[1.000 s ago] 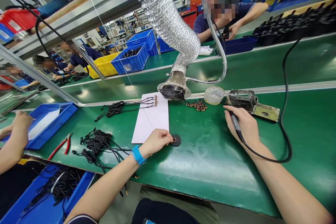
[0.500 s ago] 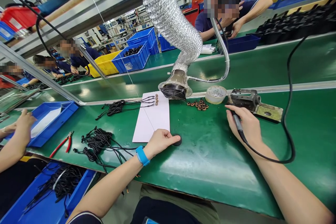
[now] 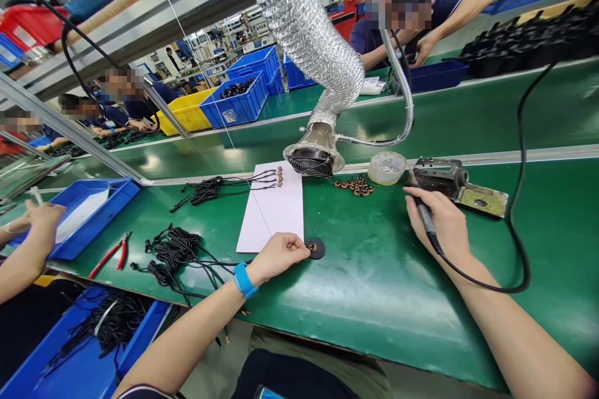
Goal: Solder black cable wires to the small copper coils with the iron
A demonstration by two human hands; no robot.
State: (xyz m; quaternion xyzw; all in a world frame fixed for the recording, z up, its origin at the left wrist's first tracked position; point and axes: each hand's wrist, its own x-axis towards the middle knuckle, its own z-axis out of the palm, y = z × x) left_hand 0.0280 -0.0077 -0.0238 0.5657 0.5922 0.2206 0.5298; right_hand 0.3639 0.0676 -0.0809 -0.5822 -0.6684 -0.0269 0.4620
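Note:
My left hand [image 3: 279, 257] is closed, thumb and forefinger together at the left edge of a round black disc [image 3: 319, 250]. A small copper-coloured ring part [image 3: 313, 247] lies on the disc right by those fingertips; whether they pinch it or something smaller is hidden. My right hand [image 3: 442, 224] grips a soldering iron [image 3: 426, 219], its tip end near the metal iron stand [image 3: 440, 177]. Several loose copper-coloured ring parts [image 3: 360, 186] lie beside a round clear tub [image 3: 386, 168]. A white sheet [image 3: 266, 224] carries cable ends with small ring parts [image 3: 279, 176].
A fume extractor hood [image 3: 314, 153] hangs over the bench. Bundled black cables [image 3: 175, 246], red-handled cutters [image 3: 122, 252] and a blue tray [image 3: 121, 196] are to the left. The iron's cord [image 3: 517, 199] loops on the right. Co-workers sit left and opposite.
My left hand has drawn slightly left and its thumb has come off the disc, showing the ring part there. My right hand with the soldering iron is almost unmoved.

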